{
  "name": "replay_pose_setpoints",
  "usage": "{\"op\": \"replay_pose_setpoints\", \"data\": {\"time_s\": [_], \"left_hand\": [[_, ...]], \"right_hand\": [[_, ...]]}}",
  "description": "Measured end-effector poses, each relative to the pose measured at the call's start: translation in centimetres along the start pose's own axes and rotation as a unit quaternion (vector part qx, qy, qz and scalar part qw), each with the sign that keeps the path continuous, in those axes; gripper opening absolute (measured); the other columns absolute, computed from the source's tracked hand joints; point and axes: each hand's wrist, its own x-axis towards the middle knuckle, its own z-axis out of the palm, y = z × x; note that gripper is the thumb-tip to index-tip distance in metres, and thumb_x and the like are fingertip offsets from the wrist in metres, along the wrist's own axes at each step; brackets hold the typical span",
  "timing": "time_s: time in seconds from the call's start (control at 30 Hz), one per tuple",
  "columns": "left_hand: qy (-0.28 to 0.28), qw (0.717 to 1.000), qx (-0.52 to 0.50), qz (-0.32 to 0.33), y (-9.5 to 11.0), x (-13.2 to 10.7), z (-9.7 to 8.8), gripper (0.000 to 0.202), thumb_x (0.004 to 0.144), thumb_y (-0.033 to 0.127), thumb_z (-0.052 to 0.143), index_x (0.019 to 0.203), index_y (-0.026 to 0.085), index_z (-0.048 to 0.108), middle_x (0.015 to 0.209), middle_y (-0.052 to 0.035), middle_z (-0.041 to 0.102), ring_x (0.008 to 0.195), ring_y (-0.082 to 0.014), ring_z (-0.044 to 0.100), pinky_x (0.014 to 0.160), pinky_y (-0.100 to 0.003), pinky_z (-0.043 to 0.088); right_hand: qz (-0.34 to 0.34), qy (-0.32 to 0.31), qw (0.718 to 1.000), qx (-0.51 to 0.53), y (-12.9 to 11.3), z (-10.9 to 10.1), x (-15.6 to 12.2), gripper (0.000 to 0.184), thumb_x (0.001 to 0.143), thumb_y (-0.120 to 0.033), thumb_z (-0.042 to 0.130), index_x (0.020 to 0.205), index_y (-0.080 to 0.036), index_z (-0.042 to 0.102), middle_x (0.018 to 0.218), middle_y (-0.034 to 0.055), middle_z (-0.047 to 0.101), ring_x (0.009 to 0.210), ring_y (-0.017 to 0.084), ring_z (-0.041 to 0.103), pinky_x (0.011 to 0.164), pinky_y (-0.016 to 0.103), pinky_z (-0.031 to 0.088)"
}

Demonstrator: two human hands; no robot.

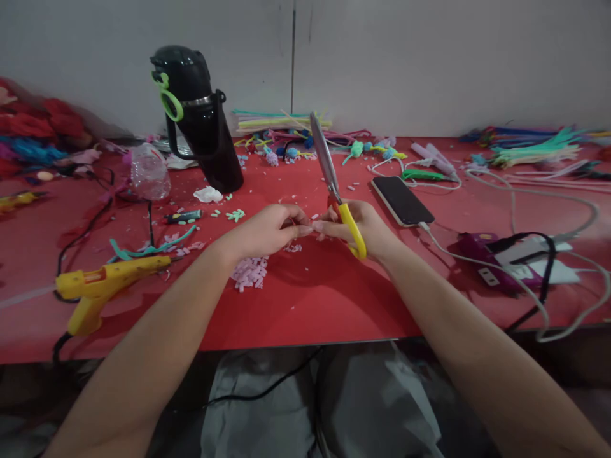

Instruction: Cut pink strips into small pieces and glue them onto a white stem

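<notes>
At the middle of the table, the fingertips of my two hands come together. My left hand (272, 232) is closed in a pinch, and what it grips is too small to make out. Hooked on the fingers of my right hand (370, 222) is a pair of scissors (353, 232) with yellow handles, its blades pointing up and away. The thumb and finger of that same hand pinch close to the left fingertips. Beside my left wrist lies a pile of short pink cut pieces (251, 272), with a few more scattered under the hands.
A yellow glue gun (109, 277) lies at left, near a black flask (203, 121) and a clear plastic bottle (150, 172). On the right are a phone (403, 200) on a white cable and a purple power strip (496, 264). Bundled pipe cleaners (539, 149) lie behind.
</notes>
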Motion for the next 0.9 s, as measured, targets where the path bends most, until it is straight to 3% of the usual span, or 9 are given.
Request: {"op": "replay_pose_setpoints", "data": {"time_s": [0.17,0.5,0.73,0.9], "left_hand": [[0.016,1.0,0.013,-0.003,-0.2,0.1,0.2,0.026,0.09,0.041,0.058,0.093,0.017,0.065,0.087,-0.0035,0.069,0.074,-0.0135,0.06,0.071,-0.028,0.046],[0.007,1.0,0.025,-0.011,0.2,0.0,0.2,0.024,0.09,0.038,0.057,0.093,0.017,0.066,0.084,-0.0039,0.069,0.072,-0.014,0.06,0.068,-0.028,0.046],[0.034,0.996,0.073,-0.026,0.4,-0.2,-1.1,0.03,0.093,0.04,0.052,0.092,0.015,0.07,0.081,-0.0036,0.068,0.072,-0.0137,0.057,0.069,-0.027,0.044],[0.036,0.997,0.065,0.008,0.0,-0.2,-0.9,0.023,0.089,0.034,0.061,0.101,0.016,0.07,0.098,-0.0065,0.072,0.084,-0.0155,0.063,0.077,-0.028,0.048]], "right_hand": [[-0.005,0.005,1.0,-0.002,0.2,0.2,0.2,0.052,0.056,-0.042,0.092,0.068,-0.022,0.046,0.066,-0.0012,0.064,0.063,0.015,0.066,0.064,0.03,0.051],[0.004,0.008,1.0,-0.009,-0.1,0.3,0.0,0.048,0.059,-0.038,0.09,0.068,-0.021,0.047,0.066,-0.0017,0.062,0.064,0.014,0.063,0.062,0.028,0.048],[-0.002,0.023,0.999,0.041,0.1,0.1,0.1,0.046,0.061,-0.035,0.089,0.069,-0.021,0.046,0.071,-0.0014,0.065,0.066,0.013,0.064,0.066,0.028,0.049],[0.008,0.04,0.997,0.064,0.4,-0.2,0.5,0.049,0.06,-0.039,0.089,0.07,-0.022,0.045,0.07,-0.0023,0.062,0.062,0.012,0.061,0.059,0.027,0.046]]}}
